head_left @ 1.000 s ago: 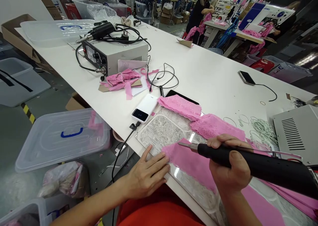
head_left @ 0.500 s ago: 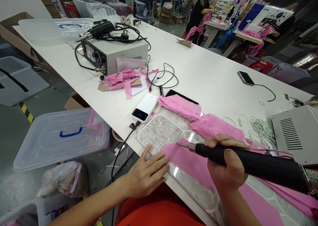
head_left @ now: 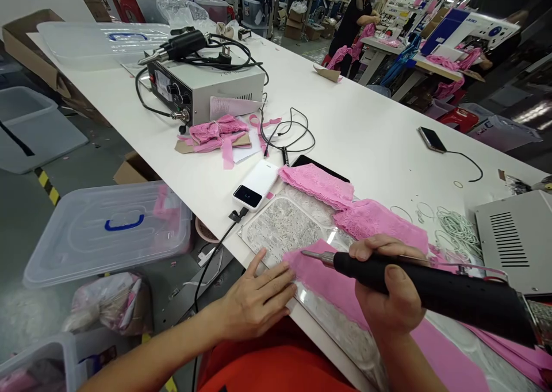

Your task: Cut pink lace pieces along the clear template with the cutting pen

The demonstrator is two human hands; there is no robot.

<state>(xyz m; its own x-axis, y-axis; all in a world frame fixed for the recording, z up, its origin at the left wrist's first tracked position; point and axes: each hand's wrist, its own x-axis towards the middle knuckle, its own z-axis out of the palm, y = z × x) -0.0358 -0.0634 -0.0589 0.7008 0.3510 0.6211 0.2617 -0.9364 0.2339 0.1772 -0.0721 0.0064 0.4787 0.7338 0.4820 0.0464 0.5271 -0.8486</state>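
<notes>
A long pink fabric piece [head_left: 332, 280] lies across a clear-covered, speckled board [head_left: 282, 225] at the table's near edge. My left hand [head_left: 259, 300] rests flat with fingers spread, its fingertips on the left end of that fabric. In my right hand [head_left: 390, 283] is a black handheld tool [head_left: 448, 291], fingers wrapped round its barrel. Its metal tip points left, at the fabric's upper left end; whether it touches cannot be told. Folded pink lace pieces [head_left: 379, 222] lie just beyond the board.
Beyond the board are a white power bank [head_left: 256, 185], a dark phone [head_left: 321, 168] and a grey control box [head_left: 215, 87] with a second tool on it. Another grey box [head_left: 515, 237] stands right, beside pale elastic loops [head_left: 459, 228]. A person [head_left: 353, 24] is in the background.
The tool tip in my right hand has moved slightly left over the fabric. My left hand stays nearly in place. The camera view has shifted a little.
</notes>
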